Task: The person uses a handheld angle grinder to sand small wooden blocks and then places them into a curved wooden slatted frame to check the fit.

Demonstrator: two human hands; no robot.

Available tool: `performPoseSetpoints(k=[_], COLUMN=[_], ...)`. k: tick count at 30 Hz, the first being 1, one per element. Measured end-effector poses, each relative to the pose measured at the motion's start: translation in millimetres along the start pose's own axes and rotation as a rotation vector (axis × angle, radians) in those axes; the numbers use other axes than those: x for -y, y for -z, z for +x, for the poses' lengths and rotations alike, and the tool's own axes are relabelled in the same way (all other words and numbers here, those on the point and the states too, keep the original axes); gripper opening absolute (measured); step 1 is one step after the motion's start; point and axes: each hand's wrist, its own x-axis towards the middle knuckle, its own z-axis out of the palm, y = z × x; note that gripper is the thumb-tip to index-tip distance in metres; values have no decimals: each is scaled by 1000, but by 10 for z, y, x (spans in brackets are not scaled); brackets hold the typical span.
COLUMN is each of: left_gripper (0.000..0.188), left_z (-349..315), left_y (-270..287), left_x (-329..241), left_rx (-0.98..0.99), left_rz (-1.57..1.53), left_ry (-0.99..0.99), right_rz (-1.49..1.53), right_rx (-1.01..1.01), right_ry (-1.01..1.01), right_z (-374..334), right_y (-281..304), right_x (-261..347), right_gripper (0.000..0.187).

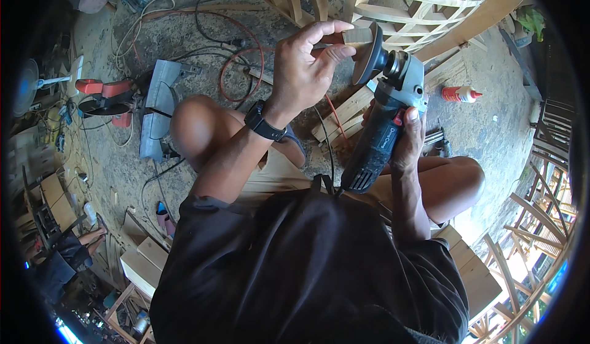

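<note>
My left hand [302,64], with a black watch on its wrist, pinches a small wooden block [357,36] between thumb and fingers. The block is up at the face of the round disc [370,58] of an angle grinder; whether it presses on the disc I cannot tell. Around the dark body of the angle grinder [376,138] my right hand [409,140] is closed, its thumb by the red switch. The grinder points up and away from me, above my bent legs, and its cord runs from its rear end.
Curved wooden slat frames [418,12] stand at the far side. A red glue bottle [461,94] lies on the floor at right, beyond some wooden boards [344,113]. At left are a cut-off saw [110,95], a red hose [224,76] and tangled cords. Another person [61,261] is at lower left.
</note>
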Motion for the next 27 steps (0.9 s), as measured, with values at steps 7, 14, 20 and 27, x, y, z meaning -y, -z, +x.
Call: performPoseSetpoints(k=[7,14,20,27], left_gripper=[32,31,31,31], left_z=[-2,2,-14,-24], left_y=[17,10,9,-1], left_x=[17,-14,-33,-23], left_rx=[6,1,10,20], left_rz=[72,46,78,87], left_ry=[-82,-60,-61,-66], right_rz=[37,0,31,22], right_rx=[1,-18,-24,-15], right_ry=[-18,8,0,8], right_z=[-8,-4,-9,-2], right_y=[-12,1,-32,-17], right_x=[19,13,54,53], right_gripper=[70,69,68,67])
